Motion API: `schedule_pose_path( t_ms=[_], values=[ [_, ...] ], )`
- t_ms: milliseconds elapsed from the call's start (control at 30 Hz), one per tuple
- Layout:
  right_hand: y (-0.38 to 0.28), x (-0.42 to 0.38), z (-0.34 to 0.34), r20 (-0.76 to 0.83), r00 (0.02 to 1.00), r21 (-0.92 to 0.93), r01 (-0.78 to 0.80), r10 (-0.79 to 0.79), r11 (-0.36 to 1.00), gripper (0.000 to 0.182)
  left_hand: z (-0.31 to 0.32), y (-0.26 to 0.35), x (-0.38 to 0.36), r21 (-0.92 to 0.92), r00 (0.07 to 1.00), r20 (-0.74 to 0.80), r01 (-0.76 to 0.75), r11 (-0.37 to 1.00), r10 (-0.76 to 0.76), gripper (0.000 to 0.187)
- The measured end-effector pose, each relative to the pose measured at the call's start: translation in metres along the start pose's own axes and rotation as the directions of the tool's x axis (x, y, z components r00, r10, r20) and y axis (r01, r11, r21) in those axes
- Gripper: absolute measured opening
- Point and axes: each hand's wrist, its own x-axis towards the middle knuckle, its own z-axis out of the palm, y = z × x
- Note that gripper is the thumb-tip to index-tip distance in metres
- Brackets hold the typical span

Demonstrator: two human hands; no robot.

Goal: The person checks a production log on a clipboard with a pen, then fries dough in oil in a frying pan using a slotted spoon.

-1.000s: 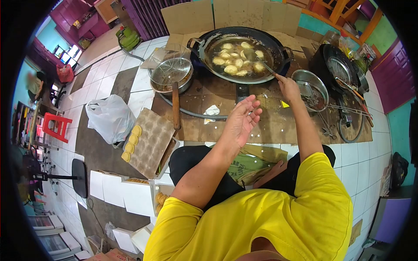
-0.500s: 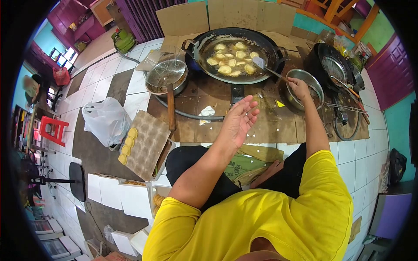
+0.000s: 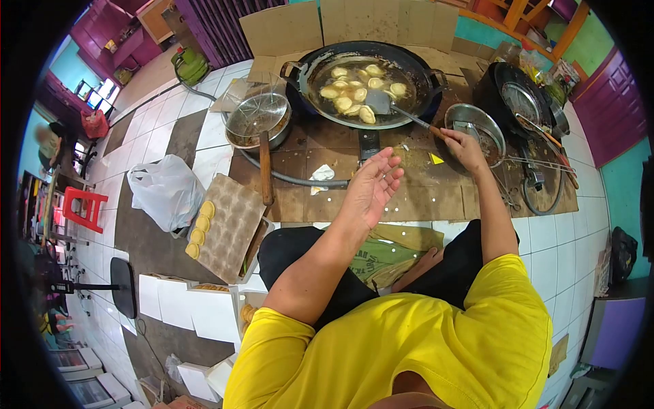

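Note:
My right hand (image 3: 464, 148) is closed round the wooden handle of a metal spatula (image 3: 379, 103). The spatula's blade sits in the oil among several pale yellow pastries (image 3: 344, 104) frying in a large black wok (image 3: 317, 117). My left hand (image 3: 373, 187) is held up in front of the wok with its fingers loosely spread and nothing in it. Beyond that hand, a crumpled white tissue (image 3: 322, 175) lies on the cardboard. A steel pot (image 3: 501, 153) stands just beside my right hand.
At the left, a wooden-handled strainer (image 3: 264, 146) rests over a pan. An egg tray (image 3: 230, 225) bears a row of uncooked pastries (image 3: 199, 232) near a white plastic bag (image 3: 165, 191). Several white boxes (image 3: 211, 315) are lower left. A black pot (image 3: 521, 95) is at the right.
My right hand has drawn the spatula toward me and left, and its blade has gone lower into the oil. Some pastries have shifted. My left hand has hardly moved.

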Motion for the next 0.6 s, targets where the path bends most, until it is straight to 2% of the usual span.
schedule_pose_path(
  t_ms=[33, 133, 233, 433, 600],
  values=[
    [-0.009, -0.003, 0.001, -0.017, 0.998, -0.06, 0.056, -0.057, 0.997, 0.031, 0.0, 0.0, 0.0, 0.002, 1.0, -0.002, 0.001, 1.0, -0.001, 0.032],
    [-0.044, -0.011, 0.0, 0.035, 0.999, -0.118, 0.044, -0.04, 0.992, 0.031, 0.001, 0.0, -0.001, 0.001, 1.0, -0.002, 0.004, 1.0, -0.004, 0.033],
    [-0.059, -0.011, 0.005, 0.095, 0.969, -0.41, 0.248, -0.23, 0.877, 0.032, -0.003, 0.0, 0.0, -0.01, 1.0, 0.004, 0.002, 1.0, -0.002, 0.034],
    [-0.073, -0.018, 0.017, 0.104, 0.945, -0.498, 0.319, -0.31, 0.806, 0.036, -0.004, 0.002, -0.001, -0.021, 1.0, 0.003, -0.004, 1.0, 0.004, 0.035],
    [-0.063, -0.009, 0.007, -0.009, 0.975, -0.459, 0.195, -0.224, 0.867, 0.033, -0.003, 0.005, -0.006, -0.025, 1.0, -0.003, -0.001, 1.0, 0.001, 0.034]
  ],
)
